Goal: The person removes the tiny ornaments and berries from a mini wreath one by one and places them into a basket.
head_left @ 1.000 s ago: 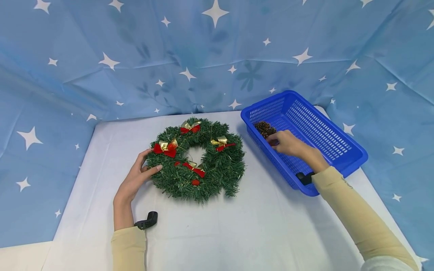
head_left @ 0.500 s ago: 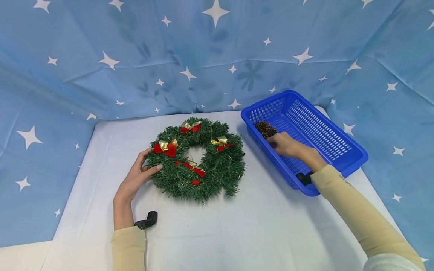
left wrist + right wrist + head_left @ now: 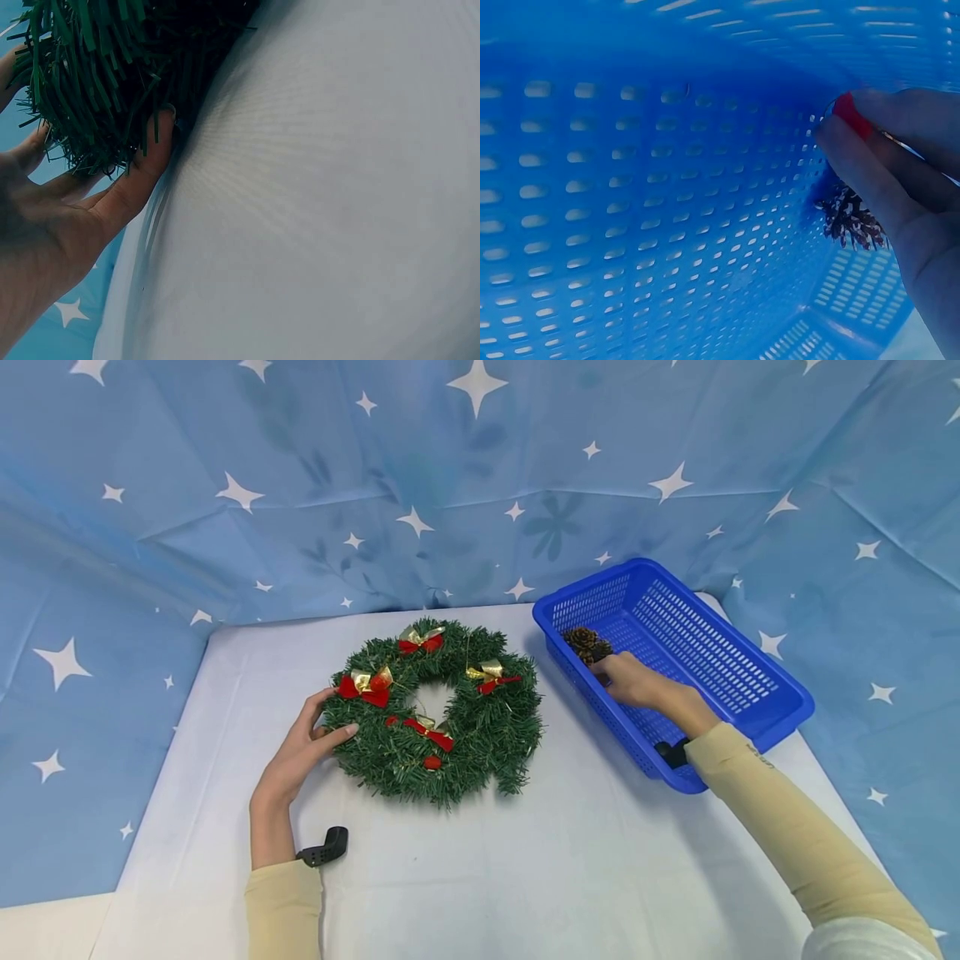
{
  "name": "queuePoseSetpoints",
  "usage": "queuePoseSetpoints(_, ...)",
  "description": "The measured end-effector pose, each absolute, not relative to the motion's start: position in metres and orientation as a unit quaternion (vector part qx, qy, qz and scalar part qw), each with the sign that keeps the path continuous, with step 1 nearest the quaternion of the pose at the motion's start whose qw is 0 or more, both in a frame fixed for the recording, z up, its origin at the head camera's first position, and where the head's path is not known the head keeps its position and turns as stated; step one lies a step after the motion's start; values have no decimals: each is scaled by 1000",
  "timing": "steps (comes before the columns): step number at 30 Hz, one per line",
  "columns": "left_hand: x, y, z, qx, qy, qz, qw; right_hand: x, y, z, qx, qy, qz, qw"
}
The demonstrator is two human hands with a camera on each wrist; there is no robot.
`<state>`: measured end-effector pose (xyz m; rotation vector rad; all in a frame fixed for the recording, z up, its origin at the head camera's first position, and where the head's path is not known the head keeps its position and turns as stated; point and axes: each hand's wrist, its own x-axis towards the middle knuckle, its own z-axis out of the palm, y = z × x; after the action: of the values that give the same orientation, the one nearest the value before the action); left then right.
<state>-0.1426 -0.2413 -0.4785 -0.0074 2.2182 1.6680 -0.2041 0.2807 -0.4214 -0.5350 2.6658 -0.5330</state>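
Observation:
A green wreath (image 3: 480,735) lies on the white cloth, trimmed with red and gold bows. At its left edge my left hand (image 3: 296,756) holds the greenery between thumb and fingers; the left wrist view shows the thumb (image 3: 142,176) against the needles. My right hand (image 3: 633,681) reaches inside the blue basket (image 3: 738,647). Its thumb and finger pinch a small red bow (image 3: 851,114), mostly hidden, with a thin shiny strip beside it. Brown pine cones (image 3: 581,639) sit by the basket's left wall, just beyond the fingertips; one pine cone (image 3: 853,221) shows below the hand.
A blue curtain with white stars (image 3: 480,460) stands behind and at both sides of the table. The white tablecloth (image 3: 480,885) spreads in front of the wreath. The basket's perforated walls rise around the right hand.
My right hand has shifted slightly right and down in the basket, uncovering a bit more of the pine cones. The left hand and the wreath stay in place.

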Motion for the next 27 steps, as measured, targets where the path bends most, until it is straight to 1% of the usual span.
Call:
queuePoseSetpoints(19, -142, -240, -478, -3, 783, 595, 181, -205, 279, -421, -183, 948, -189, 176)
queuePoseSetpoints(22, -142, -240, -478, -3, 783, 595, 181, -205, 279, -419, -187, 950, -191, 163)
queuePoseSetpoints(27, -142, -241, -478, -3, 784, 594, 181, -203, 280, -414, -208, 953, -185, 121)
